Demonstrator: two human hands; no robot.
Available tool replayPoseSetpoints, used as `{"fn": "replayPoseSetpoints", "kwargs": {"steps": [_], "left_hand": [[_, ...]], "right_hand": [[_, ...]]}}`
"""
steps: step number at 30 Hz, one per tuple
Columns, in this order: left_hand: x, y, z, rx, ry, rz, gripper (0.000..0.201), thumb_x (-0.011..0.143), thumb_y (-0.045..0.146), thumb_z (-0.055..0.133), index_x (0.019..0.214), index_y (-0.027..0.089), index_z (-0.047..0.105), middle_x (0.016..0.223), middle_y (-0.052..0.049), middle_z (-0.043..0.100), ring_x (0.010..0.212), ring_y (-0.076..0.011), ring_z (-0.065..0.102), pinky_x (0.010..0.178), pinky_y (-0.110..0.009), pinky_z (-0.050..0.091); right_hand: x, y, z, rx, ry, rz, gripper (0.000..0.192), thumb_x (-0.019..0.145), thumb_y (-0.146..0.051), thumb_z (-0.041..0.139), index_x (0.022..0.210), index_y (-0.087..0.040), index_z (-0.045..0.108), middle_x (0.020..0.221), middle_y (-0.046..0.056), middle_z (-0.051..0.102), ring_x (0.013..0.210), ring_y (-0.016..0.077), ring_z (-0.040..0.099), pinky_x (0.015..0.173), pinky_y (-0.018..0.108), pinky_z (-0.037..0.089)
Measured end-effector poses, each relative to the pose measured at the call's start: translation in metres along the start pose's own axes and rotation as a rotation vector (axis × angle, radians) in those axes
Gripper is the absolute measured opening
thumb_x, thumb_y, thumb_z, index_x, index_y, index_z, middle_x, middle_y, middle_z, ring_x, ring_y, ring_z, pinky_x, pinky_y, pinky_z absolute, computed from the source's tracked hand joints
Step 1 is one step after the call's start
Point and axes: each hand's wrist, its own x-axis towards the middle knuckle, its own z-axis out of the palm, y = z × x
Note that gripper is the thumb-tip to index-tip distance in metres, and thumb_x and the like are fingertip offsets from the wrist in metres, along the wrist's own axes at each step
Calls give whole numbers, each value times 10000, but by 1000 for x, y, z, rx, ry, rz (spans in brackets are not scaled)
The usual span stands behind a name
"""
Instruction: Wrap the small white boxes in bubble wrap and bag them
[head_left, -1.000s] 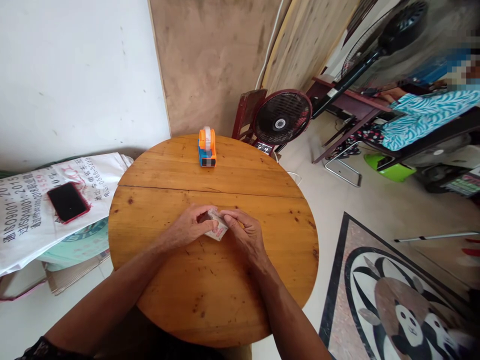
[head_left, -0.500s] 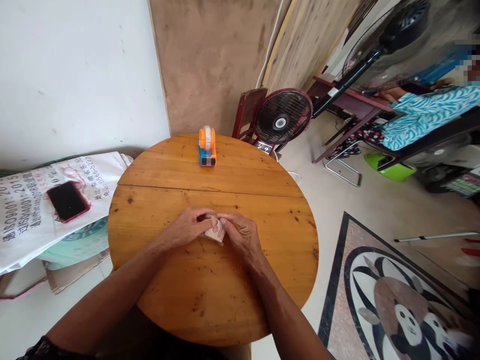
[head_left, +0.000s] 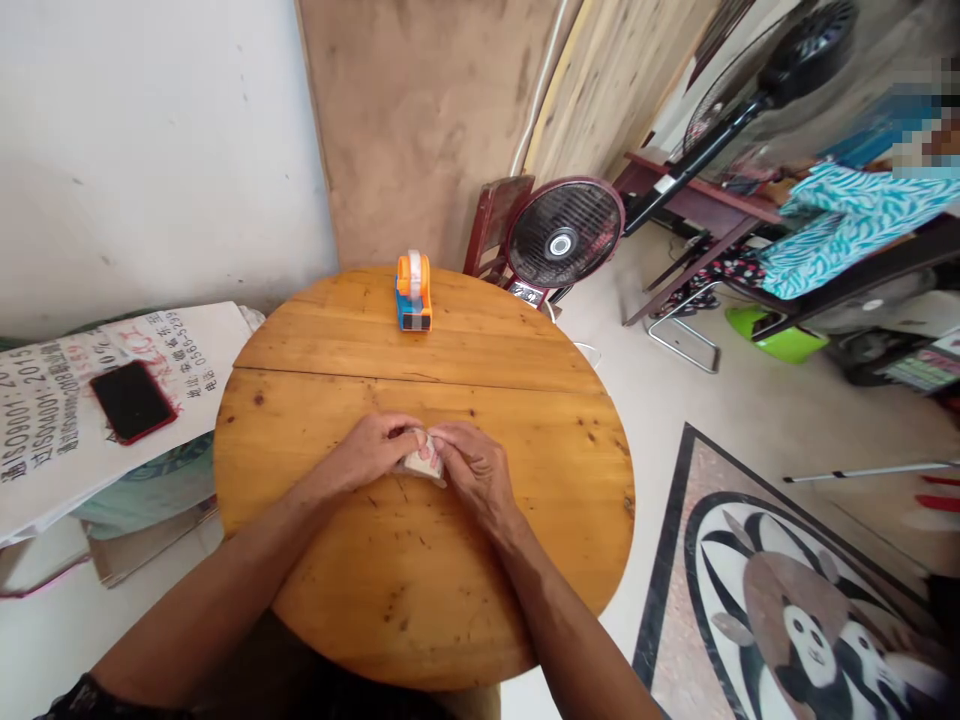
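Note:
My left hand (head_left: 373, 452) and my right hand (head_left: 474, 468) meet at the middle of a round wooden table (head_left: 322, 330). Together they pinch a small folded piece of paper (head_left: 421, 463), pale with reddish print, held just above the tabletop. Fingers cover most of the paper. An orange and blue tape dispenser (head_left: 414, 290) stands upright at the far edge of the table, well apart from both hands.
A black phone (head_left: 131, 400) lies on a white printed sack (head_left: 45, 440) to the left. Behind the table stand a dark red floor fan (head_left: 564, 236) and a chair (head_left: 491, 222). A person in a turquoise patterned top (head_left: 840, 230) sits at the far right. A panda floor design (head_left: 795, 610) lies to the right.
My fingers have drawn closer together over the paper, which now shows less. The view has shifted slightly.

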Motion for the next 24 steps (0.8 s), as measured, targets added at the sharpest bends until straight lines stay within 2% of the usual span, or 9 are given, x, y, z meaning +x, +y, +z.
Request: {"fn": "replayPoseSetpoints", "kwargs": {"steps": [6, 12, 19, 24], "left_hand": [[4, -6, 2, -7, 23, 19, 332, 762, 373, 548, 886, 119, 722, 640, 9, 594, 475, -94, 434, 478, -227, 349], [7, -12, -1, 14, 58, 3, 344, 776, 369, 555, 954, 120, 714, 632, 12, 605, 475, -94, 465, 472, -218, 378], [7, -14, -6, -12, 20, -21, 328, 772, 353, 560, 966, 128, 697, 643, 13, 610, 488, -96, 505, 477, -213, 417], [8, -15, -7, -54, 1, -49, 304, 740, 337, 569, 927, 129, 688, 659, 2, 617, 521, -111, 544, 495, -223, 458]], "right_hand": [[0, -2, 0, -111, -9, -92, 234, 932, -208, 539, 989, -244, 763, 904, 48, 773, 840, 190, 720, 770, 331, 557], [-4, 5, -3, -228, 3, -256, 227, 931, -224, 554, 1032, -249, 756, 984, 68, 776, 895, 200, 722, 830, 369, 553], [-6, 2, -6, -295, -5, -324, 229, 935, -234, 560, 1083, -267, 732, 1101, 76, 742, 974, 193, 687, 854, 377, 545], [-6, 2, -12, -403, -37, -320, 214, 934, -248, 561, 1063, -248, 732, 1210, 108, 694, 1071, 225, 643, 886, 415, 507]]}}
